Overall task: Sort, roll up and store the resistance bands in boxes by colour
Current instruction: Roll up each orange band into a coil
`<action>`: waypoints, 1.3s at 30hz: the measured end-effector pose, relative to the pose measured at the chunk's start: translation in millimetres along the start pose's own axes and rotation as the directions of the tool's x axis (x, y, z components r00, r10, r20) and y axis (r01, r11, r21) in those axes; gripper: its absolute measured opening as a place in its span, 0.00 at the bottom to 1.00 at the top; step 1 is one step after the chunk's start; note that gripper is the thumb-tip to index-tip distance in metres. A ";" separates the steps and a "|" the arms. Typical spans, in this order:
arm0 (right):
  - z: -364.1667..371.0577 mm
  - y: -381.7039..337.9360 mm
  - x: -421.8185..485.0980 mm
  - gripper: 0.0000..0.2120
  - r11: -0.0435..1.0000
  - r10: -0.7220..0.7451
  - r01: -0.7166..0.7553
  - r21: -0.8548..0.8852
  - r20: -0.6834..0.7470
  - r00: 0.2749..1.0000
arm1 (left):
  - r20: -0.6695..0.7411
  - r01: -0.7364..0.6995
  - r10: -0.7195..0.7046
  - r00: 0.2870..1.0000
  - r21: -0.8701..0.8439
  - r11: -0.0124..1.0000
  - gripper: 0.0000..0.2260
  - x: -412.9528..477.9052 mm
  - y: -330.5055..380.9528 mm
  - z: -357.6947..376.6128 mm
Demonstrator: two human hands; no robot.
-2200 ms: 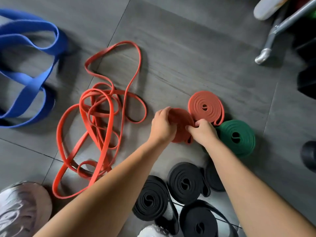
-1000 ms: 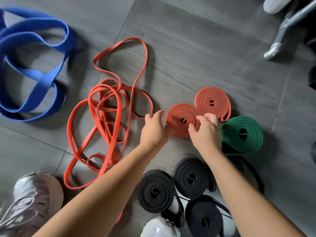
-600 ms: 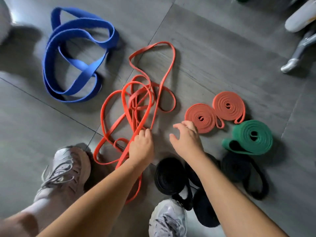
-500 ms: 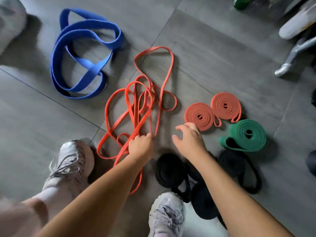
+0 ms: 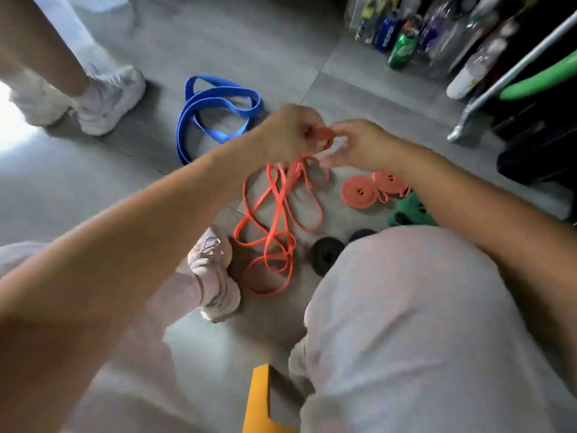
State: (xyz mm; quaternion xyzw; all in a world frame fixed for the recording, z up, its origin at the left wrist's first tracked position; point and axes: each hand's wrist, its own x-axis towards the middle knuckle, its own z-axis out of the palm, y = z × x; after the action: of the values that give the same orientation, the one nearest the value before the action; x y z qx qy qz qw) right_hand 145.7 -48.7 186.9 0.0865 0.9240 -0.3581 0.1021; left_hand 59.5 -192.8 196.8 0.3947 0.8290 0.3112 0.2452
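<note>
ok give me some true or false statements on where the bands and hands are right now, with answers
1. The left hand and right hand both pinch the loose orange rubber band above the grey tiled floor. True.
2. The wide blue rubber band is rolled into a tight coil. False: it lies unrolled in loose loops.
3. Two flat orange coils lie side by side on the floor. True.
4. The green rolled band touches the blue band. False: it lies by the orange coils, partly hidden by the right forearm.
</note>
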 end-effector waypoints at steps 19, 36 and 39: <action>22.2 -101.9 -130.7 0.03 0.972 0.091 -0.009 0.234 -0.343 0.935 | -0.452 -0.362 0.012 0.892 -0.698 0.618 0.06 -175.4 154.4 -137.3; -53.4 -146.4 -166.2 0.11 0.993 0.054 -0.006 0.121 -0.401 0.915 | -0.425 -0.044 -0.136 0.895 -0.387 0.921 0.03 -176.9 112.9 -108.0; -11.7 -119.4 -166.6 0.04 0.973 0.194 -0.152 0.172 -0.263 0.945 | -0.409 -0.034 -0.141 0.902 -0.391 0.920 0.03 -179.9 106.4 -92.8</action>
State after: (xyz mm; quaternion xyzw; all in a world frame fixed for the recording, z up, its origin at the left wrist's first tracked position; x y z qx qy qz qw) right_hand 277.1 -142.1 314.1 0.2243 0.8886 -0.4000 -0.0045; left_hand 154.6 -315.2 365.0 0.2366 0.7947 0.5415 0.1388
